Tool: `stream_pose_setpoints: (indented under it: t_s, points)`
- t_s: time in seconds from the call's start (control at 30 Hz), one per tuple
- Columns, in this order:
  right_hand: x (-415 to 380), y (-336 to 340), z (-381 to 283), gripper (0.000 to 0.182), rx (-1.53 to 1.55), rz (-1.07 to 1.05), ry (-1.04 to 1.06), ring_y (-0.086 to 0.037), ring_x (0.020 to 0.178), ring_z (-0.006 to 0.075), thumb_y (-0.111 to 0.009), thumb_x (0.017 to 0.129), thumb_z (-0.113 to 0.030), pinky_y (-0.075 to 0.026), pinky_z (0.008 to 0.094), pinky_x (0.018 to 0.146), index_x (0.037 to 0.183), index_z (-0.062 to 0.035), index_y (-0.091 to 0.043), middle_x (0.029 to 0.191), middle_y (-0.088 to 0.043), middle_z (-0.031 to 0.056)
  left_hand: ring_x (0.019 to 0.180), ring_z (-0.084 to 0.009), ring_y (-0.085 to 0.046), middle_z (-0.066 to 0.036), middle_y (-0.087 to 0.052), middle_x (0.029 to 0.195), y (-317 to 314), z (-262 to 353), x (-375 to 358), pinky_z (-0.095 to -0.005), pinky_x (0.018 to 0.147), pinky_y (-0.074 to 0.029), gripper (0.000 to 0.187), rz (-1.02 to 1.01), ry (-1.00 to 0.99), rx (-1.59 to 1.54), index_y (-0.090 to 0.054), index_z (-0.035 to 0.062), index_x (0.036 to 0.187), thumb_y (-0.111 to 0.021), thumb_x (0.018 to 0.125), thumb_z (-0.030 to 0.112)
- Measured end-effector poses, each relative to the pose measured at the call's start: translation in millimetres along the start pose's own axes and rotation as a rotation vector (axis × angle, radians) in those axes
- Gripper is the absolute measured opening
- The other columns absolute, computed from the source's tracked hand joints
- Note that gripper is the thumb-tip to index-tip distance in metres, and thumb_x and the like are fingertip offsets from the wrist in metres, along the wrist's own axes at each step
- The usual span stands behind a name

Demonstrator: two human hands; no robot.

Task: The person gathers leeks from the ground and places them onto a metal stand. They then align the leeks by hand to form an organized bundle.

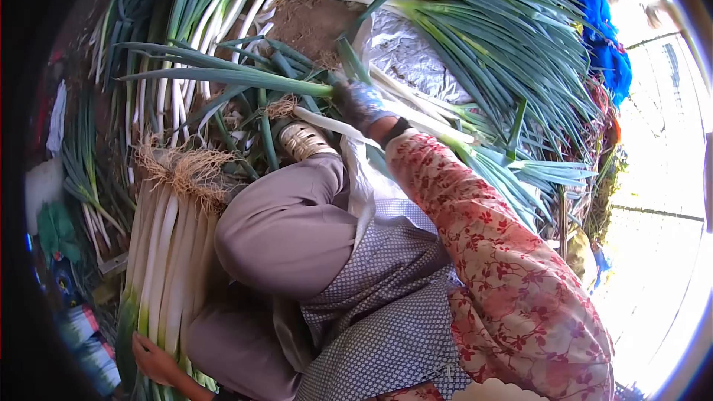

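Note:
My right hand (361, 106), in a patterned work glove, is closed round a leek (297, 87) whose long green leaves stretch to the left. Just below it a white leek stalk (334, 125) lies crosswise, with a tuft of roots by its left end. Low on the left, my bare left hand (160, 362) curls against a thick bundle of leeks (165, 252). The roots (182, 172) of that bundle point away from me, and its white stalks lie side by side along my leg. Part of the left hand's grip is hidden.
Many leeks (490, 37) are heaped at the back right, partly on white plastic sheeting (416, 56). More leeks (223, 11) lie at the back left, near bare soil (304, 26). My bent knee (286, 230) is between the hands. Blue netting (605, 41) hangs at the right.

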State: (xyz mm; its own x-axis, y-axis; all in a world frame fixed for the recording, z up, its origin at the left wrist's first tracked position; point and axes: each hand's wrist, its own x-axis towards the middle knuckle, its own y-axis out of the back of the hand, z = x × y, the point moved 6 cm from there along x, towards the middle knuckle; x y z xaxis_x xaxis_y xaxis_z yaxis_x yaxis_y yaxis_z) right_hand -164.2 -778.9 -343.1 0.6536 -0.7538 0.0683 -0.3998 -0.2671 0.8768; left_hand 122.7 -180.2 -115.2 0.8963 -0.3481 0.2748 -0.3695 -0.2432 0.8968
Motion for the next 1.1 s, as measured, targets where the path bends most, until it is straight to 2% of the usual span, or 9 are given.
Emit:
stream_pose_setpoints:
  t_s: [0.17,0.37,0.5,0.57,0.77,0.83,0.9,1.0,1.1]
  points:
    - [-1.4,10.1,-17.5,0.015,0.111,0.113,0.129,-0.062,0.078,0.0372,-0.059,0.082,-0.017,-0.049,0.0464,0.070,0.093,-0.0072,-0.062,0.084,-0.063,0.0194,0.106,-0.0300,-0.059,-0.011,-0.063,0.117,-10.9,-9.9,7.4,-0.0379,0.091,-0.044,0.039,-0.018,0.002,0.012,-0.063,0.0076,0.117,-0.041,0.098,0.034]
    - [17.7,29.6,-45.9,0.015,-0.098,-0.170,0.249,-0.060,0.065,0.0298,-0.056,0.086,-0.016,-0.047,0.0412,0.059,0.091,-0.0055,-0.065,0.074,-0.063,0.0169,0.101,-0.0274,-0.061,-0.010,-0.065,0.112,-6.7,-2.4,-8.8,-0.0382,0.090,-0.046,0.028,0.144,0.027,-0.003,-0.067,0.0129,0.113,-0.054,0.091,0.026]
    - [51.3,91.8,-105.6,0.016,-0.008,-0.069,0.244,-0.060,0.077,0.0227,-0.052,0.090,-0.014,-0.047,0.0360,0.070,0.099,-0.0080,-0.064,0.082,-0.064,0.0081,0.099,-0.0242,-0.060,-0.005,-0.067,0.103,19.7,13.4,-6.5,-0.0381,0.093,-0.043,0.021,0.189,0.046,-0.009,-0.069,0.0130,0.100,-0.055,0.088,0.023]
    - [102.2,78.5,-83.8,0.018,0.106,0.086,0.512,-0.062,0.081,0.0223,-0.054,0.090,-0.014,-0.048,0.0334,0.074,0.105,-0.0079,-0.064,0.087,-0.065,0.0091,0.099,-0.0229,-0.061,-0.004,-0.067,0.102,23.5,13.3,-9.2,-0.0387,0.094,-0.042,0.020,0.213,0.059,-0.023,-0.068,0.0131,0.097,-0.055,0.088,0.024]
    - [112.4,188.7,-293.4,0.034,0.186,0.259,0.622,-0.063,0.089,0.0330,-0.058,0.090,-0.027,-0.050,0.0381,0.075,0.115,-0.0043,-0.059,0.098,-0.065,0.0190,0.099,-0.0219,-0.061,-0.003,-0.067,0.101,22.4,12.8,-10.9,-0.0392,0.098,-0.039,0.019,0.217,0.078,-0.076,-0.067,0.0138,0.095,-0.054,0.088,0.026]
    - [101.2,201.3,-370.0,0.033,0.211,0.296,0.831,-0.061,0.090,0.0172,-0.058,0.092,-0.024,-0.046,0.0315,0.083,0.119,-0.0045,-0.058,0.103,-0.066,0.0150,0.098,-0.0215,-0.061,-0.003,-0.067,0.099,25.6,14.1,-11.5,-0.0387,0.097,-0.040,0.018,0.229,0.089,-0.097,-0.067,0.0140,0.091,-0.054,0.088,0.026]
    - [87.5,197.5,-442.8,0.034,0.075,0.356,0.923,-0.065,0.085,0.0249,-0.051,0.094,-0.031,-0.049,0.0340,0.078,0.117,-0.0070,-0.060,0.095,-0.067,0.0171,0.097,-0.0215,-0.061,-0.004,-0.068,0.098,25.8,12.6,-11.8,-0.0383,0.095,-0.040,0.017,0.226,0.101,-0.106,-0.067,0.0139,0.089,-0.054,0.088,0.026]
    - [-10.1,188.8,-551.5,0.025,0.366,-0.114,0.912,-0.063,0.075,0.0189,-0.052,0.093,-0.022,-0.054,0.0307,0.064,0.110,-0.0060,-0.060,0.089,-0.065,0.0115,0.095,-0.0214,-0.061,-0.003,-0.068,0.094,29.1,12.9,-12.9,-0.0373,0.092,-0.041,0.015,0.276,0.099,-0.120,-0.066,0.0131,0.085,-0.056,0.087,0.024]
    - [-52.5,119.4,-625.6,0.022,0.301,0.138,1.387,-0.066,0.071,0.0274,-0.052,0.090,-0.027,-0.054,0.0397,0.061,0.093,-0.0088,-0.064,0.079,-0.066,0.0125,0.094,-0.0208,-0.061,-0.003,-0.068,0.094,33.5,15.0,-12.8,-0.0367,0.092,-0.042,0.013,0.294,0.101,-0.141,-0.066,0.0121,0.083,-0.058,0.086,0.022]
